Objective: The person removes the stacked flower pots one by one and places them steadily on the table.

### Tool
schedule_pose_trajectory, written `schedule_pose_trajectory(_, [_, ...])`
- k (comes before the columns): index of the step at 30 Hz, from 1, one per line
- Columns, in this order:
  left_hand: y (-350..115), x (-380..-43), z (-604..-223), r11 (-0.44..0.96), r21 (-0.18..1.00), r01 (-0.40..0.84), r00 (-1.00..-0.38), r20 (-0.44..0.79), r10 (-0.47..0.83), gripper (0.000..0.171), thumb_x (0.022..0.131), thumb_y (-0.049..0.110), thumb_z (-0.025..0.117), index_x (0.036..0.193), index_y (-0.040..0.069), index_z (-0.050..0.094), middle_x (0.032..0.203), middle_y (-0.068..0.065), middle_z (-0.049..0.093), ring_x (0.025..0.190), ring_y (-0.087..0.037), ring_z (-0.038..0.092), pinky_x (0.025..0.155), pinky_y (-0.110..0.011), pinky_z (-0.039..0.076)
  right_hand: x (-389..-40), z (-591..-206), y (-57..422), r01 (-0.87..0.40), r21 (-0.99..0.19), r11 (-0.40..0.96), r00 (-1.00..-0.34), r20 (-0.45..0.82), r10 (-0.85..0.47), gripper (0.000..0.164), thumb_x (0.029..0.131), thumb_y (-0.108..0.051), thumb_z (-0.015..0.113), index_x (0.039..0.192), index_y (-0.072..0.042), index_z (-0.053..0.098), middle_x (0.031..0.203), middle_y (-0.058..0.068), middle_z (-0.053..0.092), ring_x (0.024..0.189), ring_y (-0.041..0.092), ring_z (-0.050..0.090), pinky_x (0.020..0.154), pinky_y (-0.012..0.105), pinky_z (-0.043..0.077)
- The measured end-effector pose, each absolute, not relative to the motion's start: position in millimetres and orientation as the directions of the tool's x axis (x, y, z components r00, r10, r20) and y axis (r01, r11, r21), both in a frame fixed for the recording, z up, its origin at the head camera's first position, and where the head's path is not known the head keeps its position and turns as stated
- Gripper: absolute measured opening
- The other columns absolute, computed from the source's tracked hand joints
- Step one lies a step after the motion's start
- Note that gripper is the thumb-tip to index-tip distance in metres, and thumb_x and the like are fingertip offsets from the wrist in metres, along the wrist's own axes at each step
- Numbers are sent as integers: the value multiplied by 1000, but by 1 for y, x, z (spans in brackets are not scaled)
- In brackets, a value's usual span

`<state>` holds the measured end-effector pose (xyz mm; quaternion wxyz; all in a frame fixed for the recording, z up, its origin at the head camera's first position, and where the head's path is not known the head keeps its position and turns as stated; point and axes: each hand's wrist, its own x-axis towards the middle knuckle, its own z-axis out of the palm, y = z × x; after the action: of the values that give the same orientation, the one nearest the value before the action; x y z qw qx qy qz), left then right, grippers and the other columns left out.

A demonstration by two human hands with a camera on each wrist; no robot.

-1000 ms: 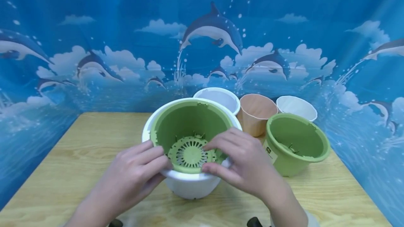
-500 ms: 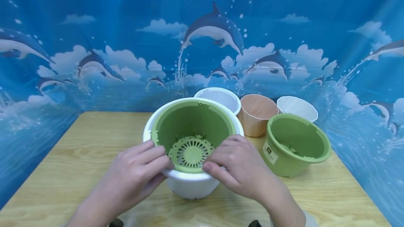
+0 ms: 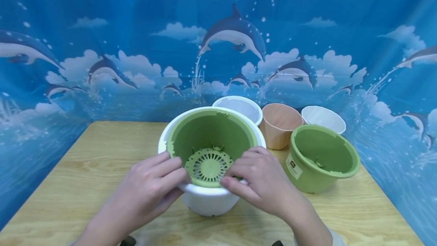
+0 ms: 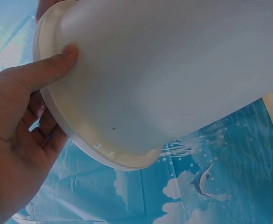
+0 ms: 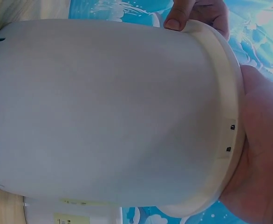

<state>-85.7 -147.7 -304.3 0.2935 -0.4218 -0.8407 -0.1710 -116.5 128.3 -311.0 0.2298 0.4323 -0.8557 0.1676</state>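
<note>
A green flowerpot (image 3: 222, 124) with a slotted base sits nested inside a white flowerpot (image 3: 208, 202) at the middle of the table. My left hand (image 3: 153, 183) grips the rims at the front left. Its thumb presses the white outer wall (image 4: 150, 74) in the left wrist view, and its fingers reach over the edge. At the front right my right hand (image 3: 261, 179) pinches the green rim, fingers curled over it and thumb at the front. In the right wrist view this hand's palm lies against the white rim (image 5: 234, 98); its fingertips are hidden there.
A second green flowerpot (image 3: 307, 177) with a label stands close by on the right. Behind it are a terracotta-coloured pot (image 3: 278, 134) and white pots (image 3: 322, 119) (image 3: 239, 105). Dolphin-print curtain (image 3: 232, 37) surrounds the wooden table (image 3: 102, 155).
My right hand's fingers have drawn in from over the green pot's inside and curled onto its rim. The left hand keeps its grip; the whole view has shifted slightly.
</note>
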Motion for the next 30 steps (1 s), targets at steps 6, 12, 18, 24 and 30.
schedule_pose_trajectory(6, [-148, -86, -304, 580, 35, 814, -461, 647, 607, 23, 75, 19, 83, 86, 23, 64, 87, 13, 58, 77, -6, 49, 66, -22, 50, -119, -310, 129, -830, -112, 546, -511, 546, -664, 39, 101, -56, 45, 86, -34, 74, 80, -24, 67, 81, 0, 58, 88, 31, 44])
schedule_pose_trajectory(12, [-147, -88, -304, 570, 19, 822, -442, 652, 616, 21, 76, 20, 82, 86, 22, 63, 88, 12, 58, 78, -7, 50, 66, -23, 50, -119, -312, 131, -839, -134, 527, -502, 564, -656, 38, 100, -56, 47, 84, -33, 73, 80, -24, 65, 80, -1, 56, 88, 32, 43])
schedule_pose_trajectory(18, [-147, -88, -304, 560, 7, 829, -418, 672, 611, 22, 75, 18, 82, 84, 22, 62, 87, 12, 58, 76, -7, 50, 64, -22, 50, -120, -310, 130, -850, -132, 510, -481, 590, -648, 41, 100, -58, 46, 84, -32, 73, 77, -23, 65, 78, -1, 56, 88, 31, 43])
schedule_pose_trajectory(24, [-147, -87, -304, 562, 26, 827, -434, 665, 608, 23, 75, 18, 83, 85, 22, 62, 88, 12, 58, 77, -7, 50, 65, -22, 51, -120, -310, 130, -849, -155, 505, -489, 591, -642, 37, 98, -58, 51, 84, -32, 73, 77, -24, 65, 79, -1, 56, 89, 31, 41])
schedule_pose_trajectory(30, [-147, -88, -305, 561, 1, 828, -415, 673, 613, 24, 74, 18, 83, 84, 21, 62, 87, 11, 58, 76, -8, 50, 64, -22, 51, -121, -310, 130, -849, -177, 498, -495, 598, -630, 35, 96, -59, 52, 85, -32, 72, 78, -24, 64, 79, -1, 56, 90, 32, 40])
